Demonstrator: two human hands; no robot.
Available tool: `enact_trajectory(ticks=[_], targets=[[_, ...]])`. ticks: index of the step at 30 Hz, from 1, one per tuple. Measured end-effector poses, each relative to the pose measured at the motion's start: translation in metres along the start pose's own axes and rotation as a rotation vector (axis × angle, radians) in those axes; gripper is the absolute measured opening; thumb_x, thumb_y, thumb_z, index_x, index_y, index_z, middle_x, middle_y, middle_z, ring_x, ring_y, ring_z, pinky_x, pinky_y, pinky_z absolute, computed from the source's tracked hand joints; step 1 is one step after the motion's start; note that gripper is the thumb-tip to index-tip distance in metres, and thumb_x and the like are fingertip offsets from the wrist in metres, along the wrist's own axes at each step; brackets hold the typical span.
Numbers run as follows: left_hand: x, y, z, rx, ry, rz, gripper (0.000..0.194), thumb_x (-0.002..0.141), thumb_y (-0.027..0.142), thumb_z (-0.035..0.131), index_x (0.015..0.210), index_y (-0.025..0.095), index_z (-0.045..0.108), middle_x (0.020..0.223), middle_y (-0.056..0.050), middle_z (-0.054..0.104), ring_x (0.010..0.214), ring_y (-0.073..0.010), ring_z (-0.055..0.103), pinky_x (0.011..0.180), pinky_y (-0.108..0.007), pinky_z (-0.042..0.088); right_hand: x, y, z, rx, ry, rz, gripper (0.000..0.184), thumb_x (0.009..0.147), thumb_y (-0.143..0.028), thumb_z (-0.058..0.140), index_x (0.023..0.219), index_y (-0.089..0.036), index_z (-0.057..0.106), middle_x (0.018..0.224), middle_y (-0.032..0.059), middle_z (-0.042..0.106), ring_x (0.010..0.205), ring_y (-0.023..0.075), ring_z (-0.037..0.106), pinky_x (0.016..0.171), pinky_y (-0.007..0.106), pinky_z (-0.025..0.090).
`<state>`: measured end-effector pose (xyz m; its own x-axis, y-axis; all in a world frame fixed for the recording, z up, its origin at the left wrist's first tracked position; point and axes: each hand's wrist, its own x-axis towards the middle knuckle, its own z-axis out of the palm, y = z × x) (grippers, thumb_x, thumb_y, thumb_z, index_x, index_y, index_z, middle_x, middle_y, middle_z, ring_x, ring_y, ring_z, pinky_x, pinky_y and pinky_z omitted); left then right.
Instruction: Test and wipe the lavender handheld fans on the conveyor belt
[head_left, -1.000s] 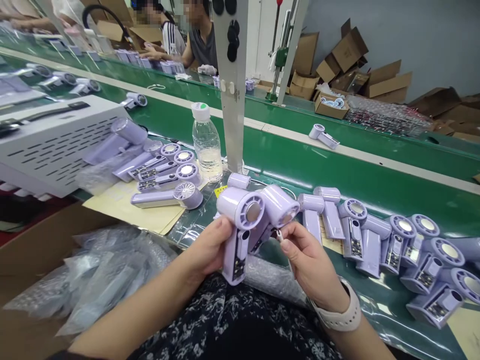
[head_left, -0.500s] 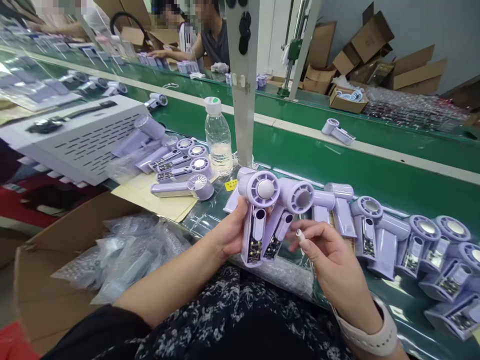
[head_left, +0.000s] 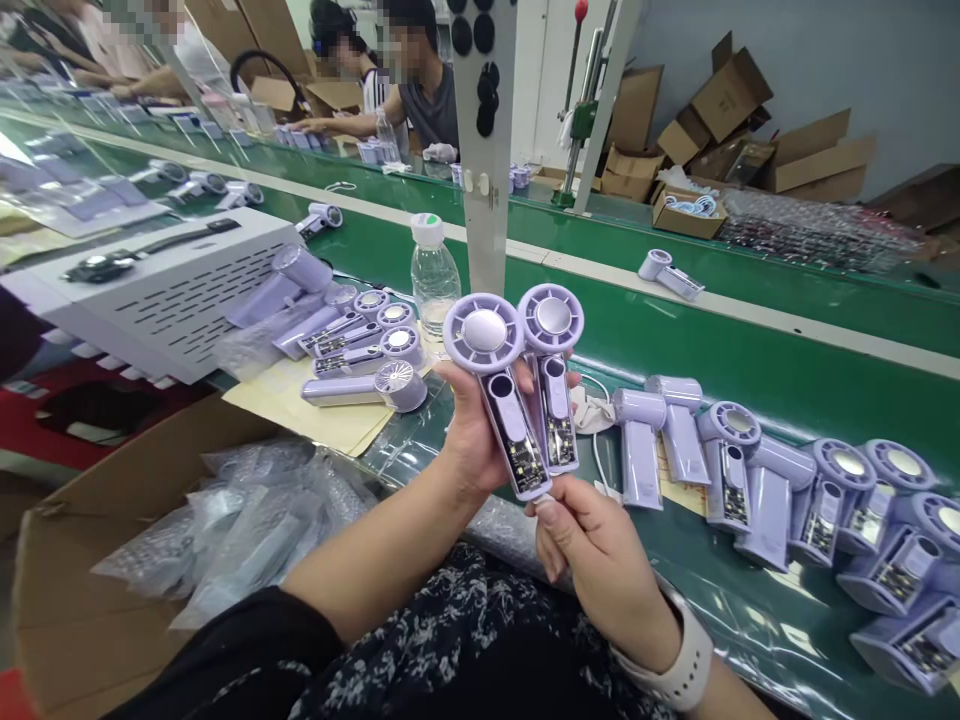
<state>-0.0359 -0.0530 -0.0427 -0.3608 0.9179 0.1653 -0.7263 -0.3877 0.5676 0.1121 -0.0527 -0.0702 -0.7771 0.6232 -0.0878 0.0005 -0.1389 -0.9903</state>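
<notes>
My left hand is closed around two lilac handheld fans, held upright side by side above the table edge. On the left fan the handle front is open, showing a dark circuit board; the right fan looks alike and sits slightly behind. My right hand pinches a small white cable plug against the bottom end of the left fan's handle. Whether the plug is fully seated is hidden by the fingers. Part of a white cable shows behind the right hand.
More lilac fans line the table to the right; several lie on yellow paper at left. A water bottle stands by the metal post. A carton holds bubble bags. Beyond the green belt, people work.
My right hand has brought the plug down and left to the base of the left fan. My left hand has raised and turned both fans, their round heads now facing me.
</notes>
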Motion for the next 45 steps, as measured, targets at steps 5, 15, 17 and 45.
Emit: enact_trajectory(ticks=[5,15,17,45], targets=[[0.000,-0.006,-0.005,0.075,0.066,0.109,0.067,0.066,0.086,0.066,0.068,0.019,0.066,0.088,-0.008,0.071,0.094,-0.0299,0.070,0.067,-0.037,0.058,-0.003,0.003,0.013,0.174,0.145,0.051,0.047,0.095,-0.065,0.058,0.081,-0.020,0.055,0.046,-0.0126,0.033,0.038,0.0057,0.029,0.038,0.018,0.023],[-0.005,-0.013,-0.015,0.113,0.151,0.182,0.069,0.061,0.089,0.067,0.067,0.020,0.065,0.102,-0.011,0.075,0.116,-0.0357,0.065,0.083,-0.043,0.061,0.001,0.005,0.012,0.081,0.151,0.033,0.045,0.102,-0.061,0.047,0.081,-0.021,0.053,0.047,-0.0110,0.036,0.037,0.0082,0.036,0.039,0.021,0.028],[-0.006,-0.012,-0.013,0.104,0.152,0.162,0.070,0.060,0.089,0.067,0.065,0.020,0.065,0.101,-0.012,0.075,0.117,-0.0372,0.065,0.083,-0.044,0.061,0.001,0.003,0.008,-0.041,0.085,-0.024,0.041,0.104,-0.054,0.046,0.081,-0.021,0.054,0.056,-0.0058,0.047,0.048,0.0114,0.048,0.048,0.024,0.038],[-0.016,-0.004,-0.022,0.096,0.119,0.141,0.066,0.066,0.086,0.066,0.078,0.021,0.067,0.098,-0.008,0.074,0.100,-0.0306,0.071,0.079,-0.042,0.060,0.012,0.016,-0.005,-0.086,0.178,-0.161,0.039,0.104,-0.051,0.049,0.082,-0.021,0.060,0.092,0.0049,0.061,0.086,0.0195,0.056,0.080,0.033,0.048]])
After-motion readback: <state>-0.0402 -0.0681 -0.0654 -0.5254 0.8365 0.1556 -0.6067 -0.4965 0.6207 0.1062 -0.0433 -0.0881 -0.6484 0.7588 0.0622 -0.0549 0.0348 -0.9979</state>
